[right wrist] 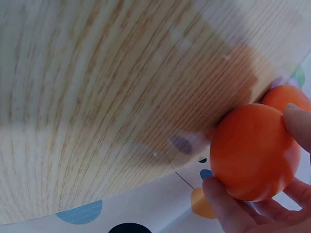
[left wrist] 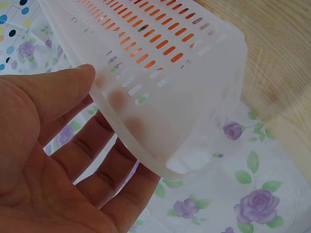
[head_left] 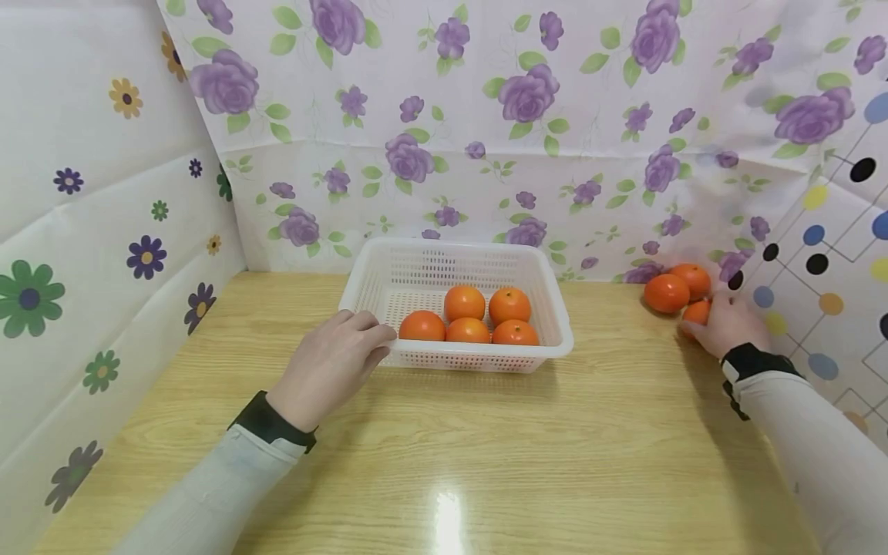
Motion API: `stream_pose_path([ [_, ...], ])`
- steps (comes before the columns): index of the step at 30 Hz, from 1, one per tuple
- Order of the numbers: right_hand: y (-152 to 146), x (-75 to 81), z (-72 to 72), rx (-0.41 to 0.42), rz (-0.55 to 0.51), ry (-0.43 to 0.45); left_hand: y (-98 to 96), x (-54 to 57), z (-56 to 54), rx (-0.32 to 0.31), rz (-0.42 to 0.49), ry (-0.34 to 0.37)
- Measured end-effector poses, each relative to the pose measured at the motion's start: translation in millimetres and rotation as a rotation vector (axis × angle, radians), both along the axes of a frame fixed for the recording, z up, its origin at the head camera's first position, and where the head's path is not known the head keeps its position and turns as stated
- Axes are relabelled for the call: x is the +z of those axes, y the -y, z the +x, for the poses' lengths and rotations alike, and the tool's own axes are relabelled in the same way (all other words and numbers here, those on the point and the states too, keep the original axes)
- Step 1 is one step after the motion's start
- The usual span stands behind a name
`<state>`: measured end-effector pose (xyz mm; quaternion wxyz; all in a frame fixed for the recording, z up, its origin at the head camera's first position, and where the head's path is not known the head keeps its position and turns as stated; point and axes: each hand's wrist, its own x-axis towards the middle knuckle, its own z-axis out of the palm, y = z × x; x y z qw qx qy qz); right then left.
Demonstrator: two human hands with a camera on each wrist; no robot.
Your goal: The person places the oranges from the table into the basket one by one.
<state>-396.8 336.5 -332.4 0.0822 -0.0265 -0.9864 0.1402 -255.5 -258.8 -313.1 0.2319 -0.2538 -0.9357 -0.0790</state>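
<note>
A white perforated plastic basket (head_left: 479, 350) stands on the table with several oranges (head_left: 465, 303) inside, mostly toward its middle and right. My left hand (head_left: 333, 366) holds the basket's rim at the near left corner; in the left wrist view the thumb (left wrist: 73, 90) lies on one side of the wall and the fingers on the other. Far to the right, my right hand (head_left: 737, 324) grips an orange (right wrist: 255, 150) between thumb and fingers. Two more oranges, one in front (head_left: 667, 293) and one behind (head_left: 691, 279), lie right beside it.
The wood-grain table (head_left: 430, 439) runs back to a purple-flowered cloth (head_left: 409, 158). On the left hangs a cloth with colourful flowers (head_left: 146, 257). Close to the right hand rises a dotted cloth (head_left: 825, 262).
</note>
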Motion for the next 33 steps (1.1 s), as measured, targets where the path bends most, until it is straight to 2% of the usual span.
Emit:
stream_pose_path([
  [5,0.5,-1.2,1.1,0.0,-0.001,0.013,0.2,-0.6,-0.4,-0.01,0.004,-0.018],
  [14,3.5,-3.6,10.7,-0.01,0.006,-0.009,-1.2,-1.0,0.3,-0.004,-0.003,-0.008],
  [20,7.9,5.7,16.0,0.063,0.016,-0.04,-0.1,-0.2,1.2,0.0,-0.009,-0.006],
  [26,15.1,12.5,18.4,0.117,0.029,-0.032,-0.2,0.1,1.9,0.0,-0.016,-0.005],
  [33,18.7,7.0,9.1,0.13,-0.019,-0.013,-0.5,0.0,1.5,-0.016,-0.003,-0.027],
])
